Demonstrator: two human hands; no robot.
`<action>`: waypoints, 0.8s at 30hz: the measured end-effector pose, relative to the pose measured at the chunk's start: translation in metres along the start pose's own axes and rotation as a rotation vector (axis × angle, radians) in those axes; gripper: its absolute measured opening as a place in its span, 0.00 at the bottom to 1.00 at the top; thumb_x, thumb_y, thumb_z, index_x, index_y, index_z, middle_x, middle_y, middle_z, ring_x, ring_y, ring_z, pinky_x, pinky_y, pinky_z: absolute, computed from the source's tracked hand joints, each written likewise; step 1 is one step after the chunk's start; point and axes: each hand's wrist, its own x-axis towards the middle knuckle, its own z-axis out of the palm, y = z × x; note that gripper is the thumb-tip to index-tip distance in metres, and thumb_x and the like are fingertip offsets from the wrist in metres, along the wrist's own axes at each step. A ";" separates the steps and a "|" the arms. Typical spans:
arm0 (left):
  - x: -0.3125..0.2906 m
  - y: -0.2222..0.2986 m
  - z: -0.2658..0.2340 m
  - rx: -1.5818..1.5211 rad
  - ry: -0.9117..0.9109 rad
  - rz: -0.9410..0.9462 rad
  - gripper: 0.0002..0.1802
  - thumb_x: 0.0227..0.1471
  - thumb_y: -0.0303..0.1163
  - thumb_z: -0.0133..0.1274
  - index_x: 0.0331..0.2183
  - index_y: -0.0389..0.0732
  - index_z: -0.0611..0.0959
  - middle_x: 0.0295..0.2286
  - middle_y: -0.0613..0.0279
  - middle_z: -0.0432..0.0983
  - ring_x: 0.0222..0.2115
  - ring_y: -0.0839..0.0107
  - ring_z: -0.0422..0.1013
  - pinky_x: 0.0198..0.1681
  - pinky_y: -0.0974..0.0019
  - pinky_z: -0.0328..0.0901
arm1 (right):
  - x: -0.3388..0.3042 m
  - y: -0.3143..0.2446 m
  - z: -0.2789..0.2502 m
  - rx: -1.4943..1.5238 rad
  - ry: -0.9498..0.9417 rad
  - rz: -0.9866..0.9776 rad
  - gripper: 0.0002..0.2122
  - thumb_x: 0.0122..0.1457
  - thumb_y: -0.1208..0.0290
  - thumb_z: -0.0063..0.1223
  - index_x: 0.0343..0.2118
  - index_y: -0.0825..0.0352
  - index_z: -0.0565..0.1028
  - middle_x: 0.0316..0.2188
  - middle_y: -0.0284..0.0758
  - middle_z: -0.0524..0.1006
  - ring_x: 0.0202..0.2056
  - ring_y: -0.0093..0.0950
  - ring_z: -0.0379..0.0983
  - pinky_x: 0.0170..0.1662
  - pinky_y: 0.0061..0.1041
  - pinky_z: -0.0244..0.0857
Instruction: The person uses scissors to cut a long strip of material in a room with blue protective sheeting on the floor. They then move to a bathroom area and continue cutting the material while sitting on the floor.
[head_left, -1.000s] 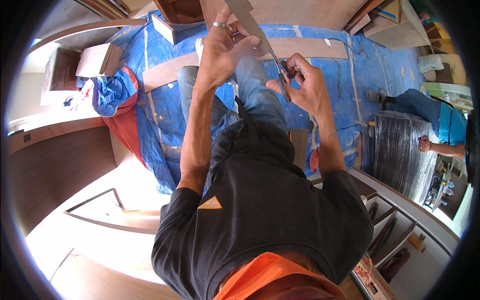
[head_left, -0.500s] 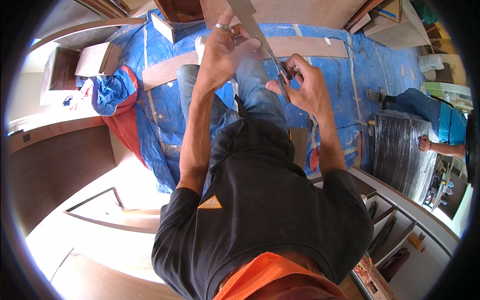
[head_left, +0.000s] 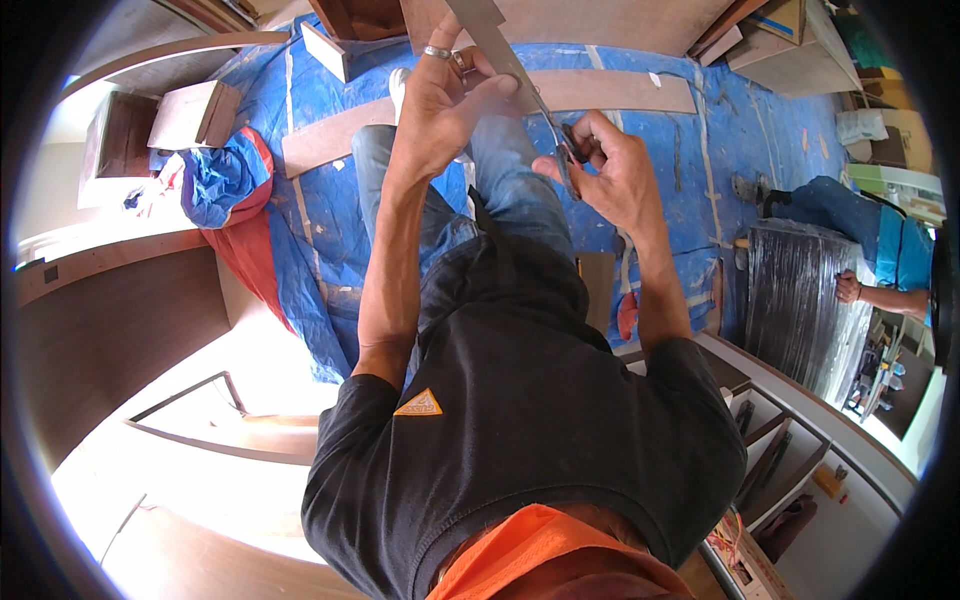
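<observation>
A thin grey-brown strip (head_left: 488, 38) slants across the upper middle of the view, in front of me. My left hand (head_left: 435, 125) is closed on it, the thumb along its near side and two rings on the fingers. Dark-handled scissors (head_left: 568, 155) are in my right hand (head_left: 618, 175), thumb and fingers in the handles. Their blades point up and left and meet the near end of the strip. How far apart the blades are is too small to tell.
Blue sheeting (head_left: 650, 210) covers the floor, with a long board (head_left: 620, 92) lying across it. Wooden boxes (head_left: 195, 115) and a crumpled blue-and-red tarp (head_left: 230, 180) are at the left. At the right, another person's hand (head_left: 849, 288) rests by a plastic-wrapped dark stack (head_left: 795, 300).
My right thumb and the scissor handles have shifted slightly. The strip and my left hand are almost where they were.
</observation>
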 end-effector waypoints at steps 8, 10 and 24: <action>-0.004 0.000 0.004 -0.019 -0.032 -0.016 0.40 0.56 0.21 0.57 0.65 0.40 0.58 0.35 0.53 0.78 0.36 0.64 0.79 0.37 0.64 0.79 | 0.004 -0.001 0.003 -0.028 -0.001 -0.032 0.22 0.46 0.62 0.75 0.26 0.67 0.67 0.19 0.28 0.68 0.22 0.16 0.60 0.24 0.19 0.55; -0.004 0.001 0.003 -0.018 -0.035 -0.016 0.40 0.56 0.21 0.57 0.65 0.40 0.57 0.35 0.53 0.78 0.36 0.64 0.79 0.37 0.64 0.79 | 0.004 -0.001 0.005 -0.004 0.008 -0.030 0.22 0.46 0.62 0.75 0.26 0.67 0.67 0.19 0.29 0.69 0.22 0.16 0.60 0.24 0.18 0.54; -0.009 0.003 0.005 -0.024 0.007 -0.071 0.41 0.52 0.14 0.56 0.65 0.40 0.60 0.31 0.57 0.76 0.33 0.68 0.77 0.38 0.60 0.78 | 0.006 0.006 0.009 -0.026 0.015 -0.064 0.24 0.43 0.54 0.76 0.26 0.65 0.70 0.17 0.31 0.72 0.21 0.20 0.70 0.23 0.21 0.63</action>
